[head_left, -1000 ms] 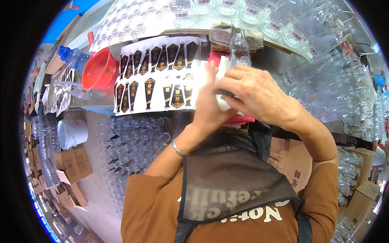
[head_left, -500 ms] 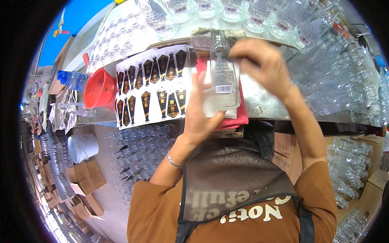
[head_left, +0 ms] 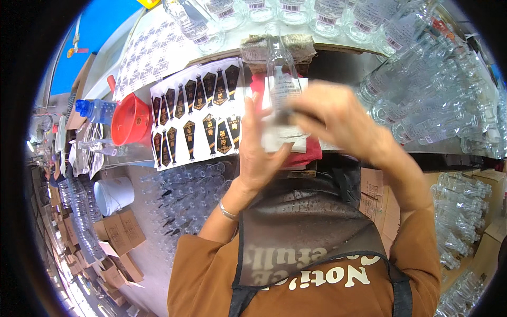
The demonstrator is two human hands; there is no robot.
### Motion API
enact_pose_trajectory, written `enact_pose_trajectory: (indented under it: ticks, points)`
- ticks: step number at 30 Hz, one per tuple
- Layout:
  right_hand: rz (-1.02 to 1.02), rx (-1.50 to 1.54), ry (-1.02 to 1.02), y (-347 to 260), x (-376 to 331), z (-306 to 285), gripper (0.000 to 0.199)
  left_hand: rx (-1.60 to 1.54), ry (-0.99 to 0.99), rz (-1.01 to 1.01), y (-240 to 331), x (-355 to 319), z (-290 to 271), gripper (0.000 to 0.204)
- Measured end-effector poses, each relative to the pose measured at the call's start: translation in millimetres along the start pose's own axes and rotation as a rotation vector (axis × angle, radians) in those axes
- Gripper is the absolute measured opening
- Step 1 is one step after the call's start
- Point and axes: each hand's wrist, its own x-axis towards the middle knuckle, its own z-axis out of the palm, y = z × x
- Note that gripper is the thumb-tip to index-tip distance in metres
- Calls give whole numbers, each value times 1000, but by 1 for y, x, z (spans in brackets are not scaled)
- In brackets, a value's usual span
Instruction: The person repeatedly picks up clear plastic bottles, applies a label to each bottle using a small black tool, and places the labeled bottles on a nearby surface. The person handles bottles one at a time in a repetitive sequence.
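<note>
A clear glass bottle (head_left: 277,59) lies on its side on a white pad over a red cloth (head_left: 312,150), its neck pointing away from me on a folded cloth rest (head_left: 253,50). A printed label shows on its upper face. My left hand (head_left: 257,150) grips the bottle near its base, fingers along the left side and thumb at the bottom end. Over the label's lower part is my right hand (head_left: 335,113), fingers curled and blurred by motion. A dark smear shows at its fingertips, too blurred to name. This hand covers the bottle's right side.
Left of the bottle lies a sheet of black-and-gold stickers (head_left: 198,113), with a white label sheet (head_left: 153,50) beyond. A red bucket (head_left: 129,121) and a blue-capped bottle (head_left: 97,110) stand farther left. Labelled bottles (head_left: 330,24) line the back; many glass bottles (head_left: 428,100) lie at right.
My right hand has come down and left from beside the bottle's shoulder onto the lower label. My left hand keeps its hold at the base. The view has shifted slightly.
</note>
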Motion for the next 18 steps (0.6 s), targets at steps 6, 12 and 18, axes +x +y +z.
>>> enact_pose_trajectory:
  ticks: [6,12,18]
  points:
    - [-33,-202,-96,6,55,-8,15,76,36,41,-2,-2,4,118]
    - [23,-309,166,37,55,-21,16,78,-6,36,-1,-1,4,118]
    - [-6,5,-78,7,-1,-9,28,-360,-40,-110,-17,6,-28,94]
